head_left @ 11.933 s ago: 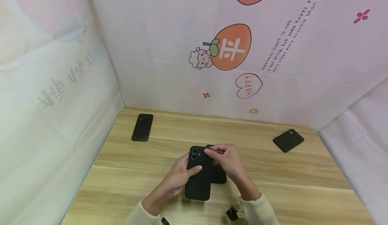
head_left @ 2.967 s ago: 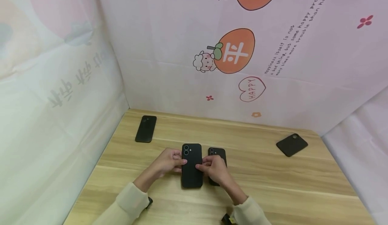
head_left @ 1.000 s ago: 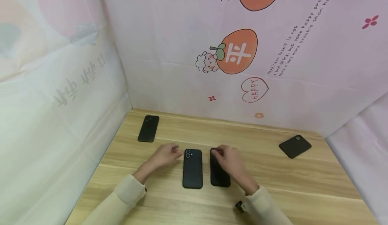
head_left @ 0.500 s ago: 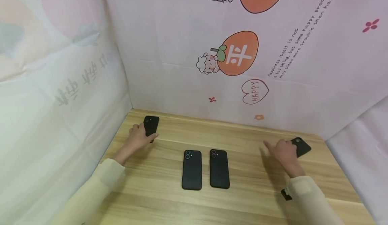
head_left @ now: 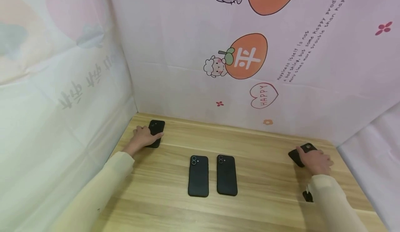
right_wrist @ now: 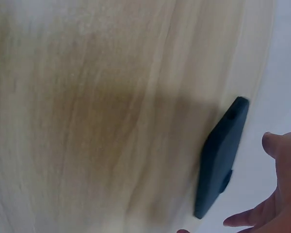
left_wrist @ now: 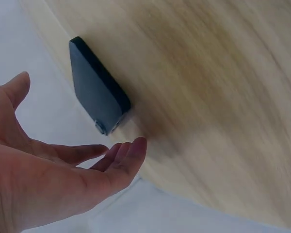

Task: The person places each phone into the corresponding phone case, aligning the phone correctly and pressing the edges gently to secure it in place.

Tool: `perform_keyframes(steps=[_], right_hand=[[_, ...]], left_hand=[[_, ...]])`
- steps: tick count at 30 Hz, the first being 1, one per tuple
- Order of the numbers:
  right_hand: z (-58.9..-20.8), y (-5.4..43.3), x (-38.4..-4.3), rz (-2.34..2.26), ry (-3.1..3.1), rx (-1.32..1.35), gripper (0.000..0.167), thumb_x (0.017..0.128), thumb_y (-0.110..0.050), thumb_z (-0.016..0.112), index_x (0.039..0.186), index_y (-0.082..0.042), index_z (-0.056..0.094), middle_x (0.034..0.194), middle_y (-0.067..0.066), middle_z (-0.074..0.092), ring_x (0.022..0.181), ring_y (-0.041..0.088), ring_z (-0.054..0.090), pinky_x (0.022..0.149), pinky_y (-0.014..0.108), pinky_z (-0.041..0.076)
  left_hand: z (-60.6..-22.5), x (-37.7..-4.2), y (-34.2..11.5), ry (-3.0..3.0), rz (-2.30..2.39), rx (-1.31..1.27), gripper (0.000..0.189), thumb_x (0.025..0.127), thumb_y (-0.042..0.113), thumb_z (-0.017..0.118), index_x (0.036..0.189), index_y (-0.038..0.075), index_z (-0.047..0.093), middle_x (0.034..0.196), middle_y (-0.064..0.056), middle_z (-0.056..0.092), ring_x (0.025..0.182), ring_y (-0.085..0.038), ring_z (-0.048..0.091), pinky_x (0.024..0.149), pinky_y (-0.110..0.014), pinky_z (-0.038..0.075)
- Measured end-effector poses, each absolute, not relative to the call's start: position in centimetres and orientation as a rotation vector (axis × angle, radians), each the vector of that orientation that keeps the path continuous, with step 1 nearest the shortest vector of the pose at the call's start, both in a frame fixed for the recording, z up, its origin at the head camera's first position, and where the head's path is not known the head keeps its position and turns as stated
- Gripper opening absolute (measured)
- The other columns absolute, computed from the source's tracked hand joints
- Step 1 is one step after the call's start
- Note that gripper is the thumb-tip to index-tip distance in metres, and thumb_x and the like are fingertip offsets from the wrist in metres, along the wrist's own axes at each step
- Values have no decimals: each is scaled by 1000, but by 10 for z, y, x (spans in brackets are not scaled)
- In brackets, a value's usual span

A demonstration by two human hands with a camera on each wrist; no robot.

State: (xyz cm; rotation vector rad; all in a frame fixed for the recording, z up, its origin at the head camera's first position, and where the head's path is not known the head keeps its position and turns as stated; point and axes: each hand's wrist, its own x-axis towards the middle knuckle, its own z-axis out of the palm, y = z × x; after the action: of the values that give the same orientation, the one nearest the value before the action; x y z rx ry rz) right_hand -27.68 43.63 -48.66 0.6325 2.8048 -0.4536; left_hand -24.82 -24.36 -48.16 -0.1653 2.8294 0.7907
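My left hand point(head_left: 142, 137) hovers over a black phone point(head_left: 156, 131) at the far left corner of the table. In the left wrist view, thumb and fingers of that hand point(left_wrist: 63, 170) are spread around the phone point(left_wrist: 97, 85), with a gap showing. My right hand point(head_left: 315, 159) is over another black phone point(head_left: 298, 155) at the far right. Its thumb point(right_wrist: 271, 144) and fingers stand apart beside that phone point(right_wrist: 220, 160) in the right wrist view. Both phones lie with their camera side up; the hands partly cover them in the head view.
Two more black phones, one left point(head_left: 198, 176) and one right point(head_left: 227, 175), lie side by side mid-table, camera side up. A pale printed cloth point(head_left: 187, 93) backs the wooden table point(head_left: 250, 211), and more cloth hangs at both sides.
The held phone was set down mid-table beside the other one. Both hands then parted outward to the far phones. Since half a second ago the right hand has shifted right, its thumb now over the phone.
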Motion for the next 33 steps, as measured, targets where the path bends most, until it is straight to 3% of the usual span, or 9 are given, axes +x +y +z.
perform_keyframes(steps=[4,7,13,19,27,33], right_hand=[[-490,442,-281,-407,2781,593,129,98,-83,12,136,40,23,137,65,25,129,77,31,104,76,34],[-492,441,-284,-393,2759,615,130,96,-85,12,137,38,28,142,61,28,131,74,33,104,74,35],[-495,433,-290,-420,2722,718,131,96,-85,20,146,35,8,145,61,19,135,74,24,101,73,42],[-501,436,-296,-421,2707,671,122,100,-77,24,146,35,7,144,63,15,133,76,23,99,74,43],[-492,432,-299,-510,2706,655,113,101,-64,43,145,35,13,141,63,19,132,74,25,101,76,42],[-492,433,-293,-549,2734,670,109,98,-58,54,143,35,21,140,62,21,130,71,29,104,74,43]], left_hand=[[-485,-251,-239,2850,735,-193,92,103,57,58,135,-28,46,140,-50,37,134,-63,35,102,-69,47],[-486,-252,-235,2854,706,-241,91,101,59,59,134,-26,48,139,-48,37,134,-60,36,99,-70,49],[-495,-256,-229,2862,613,-268,98,99,60,61,138,-28,41,133,-42,39,122,-51,40,96,-63,48],[-508,-265,-231,2879,559,-300,97,100,58,62,135,-30,40,130,-41,37,114,-48,39,87,-56,49],[-499,-261,-229,2879,662,-348,77,99,44,69,127,-24,50,135,-42,36,123,-53,38,95,-60,48],[-494,-256,-228,2887,707,-347,70,98,37,73,128,-23,51,134,-41,38,122,-51,40,97,-63,49]])
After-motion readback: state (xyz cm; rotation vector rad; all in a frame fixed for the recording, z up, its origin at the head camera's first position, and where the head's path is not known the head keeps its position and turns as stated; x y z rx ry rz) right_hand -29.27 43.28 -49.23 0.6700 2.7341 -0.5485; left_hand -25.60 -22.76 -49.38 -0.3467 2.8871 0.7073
